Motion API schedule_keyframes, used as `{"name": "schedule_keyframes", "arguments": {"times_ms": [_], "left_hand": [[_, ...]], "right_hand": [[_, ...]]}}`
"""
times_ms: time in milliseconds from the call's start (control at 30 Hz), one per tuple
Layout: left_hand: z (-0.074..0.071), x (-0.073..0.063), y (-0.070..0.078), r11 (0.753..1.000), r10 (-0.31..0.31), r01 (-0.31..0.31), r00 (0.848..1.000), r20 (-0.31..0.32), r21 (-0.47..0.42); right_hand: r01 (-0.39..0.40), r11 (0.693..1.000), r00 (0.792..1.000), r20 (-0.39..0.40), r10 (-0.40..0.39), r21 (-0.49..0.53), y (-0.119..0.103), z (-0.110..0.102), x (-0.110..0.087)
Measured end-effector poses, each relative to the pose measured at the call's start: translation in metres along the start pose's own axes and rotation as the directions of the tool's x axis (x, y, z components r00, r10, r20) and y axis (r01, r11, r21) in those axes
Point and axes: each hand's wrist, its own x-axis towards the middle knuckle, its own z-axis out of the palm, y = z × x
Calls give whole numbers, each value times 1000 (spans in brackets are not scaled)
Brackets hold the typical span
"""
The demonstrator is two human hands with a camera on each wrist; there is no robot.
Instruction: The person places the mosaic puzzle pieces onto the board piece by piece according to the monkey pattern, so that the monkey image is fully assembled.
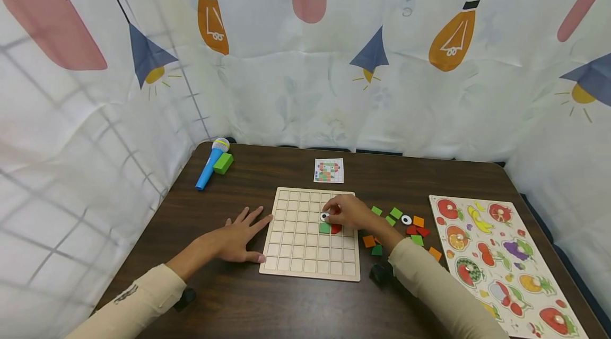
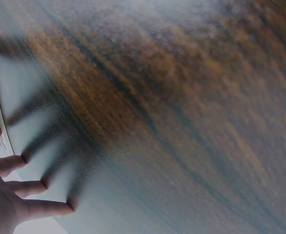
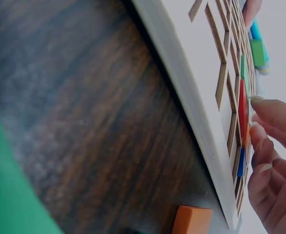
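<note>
A wooden grid board (image 1: 297,248) lies flat on the dark table. My right hand (image 1: 352,213) is over its upper right part, pinching a round white eye piece (image 1: 324,217) with a black centre at the fingertips. Just below that piece, a green square (image 1: 324,228) and a red piece (image 1: 336,229) sit in the grid. The right wrist view also shows a blue piece (image 3: 241,163) on the board, beside the fingers. With fingers spread, my left hand (image 1: 237,238) rests at the board's left edge; its fingertips touch or nearly touch the rim.
Loose green, orange and red pieces (image 1: 417,241) and another eye piece (image 1: 406,220) lie right of the board. A printed pattern card (image 1: 329,171) is behind it. Far left are a blue toy microphone (image 1: 210,166) and a green block (image 1: 223,164); a fruit puzzle board (image 1: 506,259) is at right.
</note>
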Motion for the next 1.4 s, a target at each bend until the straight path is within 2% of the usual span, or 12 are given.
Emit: {"name": "schedule_keyframes", "arguments": {"times_ms": [233,367,533,867,1133,1400], "left_hand": [[1,1,-2,1000,1,-1,1000,-11,0],[1,0,-1,1000,7,-7,1000,-12,1],[1,-1,0,1000,16,-16,1000,-20,-1],[0,-2,1,1000,9,-9,1000,-12,4],[1,0,1,1000,6,-6,1000,-2,8],[0,-1,2,1000,5,-5,1000,-8,6]], "right_hand": [[-4,999,1000,-12,3,-43,-2,-1,1],[23,1000,1000,-18,-23,-5,2,-5,0],[33,998,997,-77,-29,49,12,-23,-10],[-49,999,980,-193,53,22,52,-57,-50],[-153,986,975,-170,141,-58,76,-59,-76],[-212,971,967,-170,191,-111,82,-57,-82]]}}
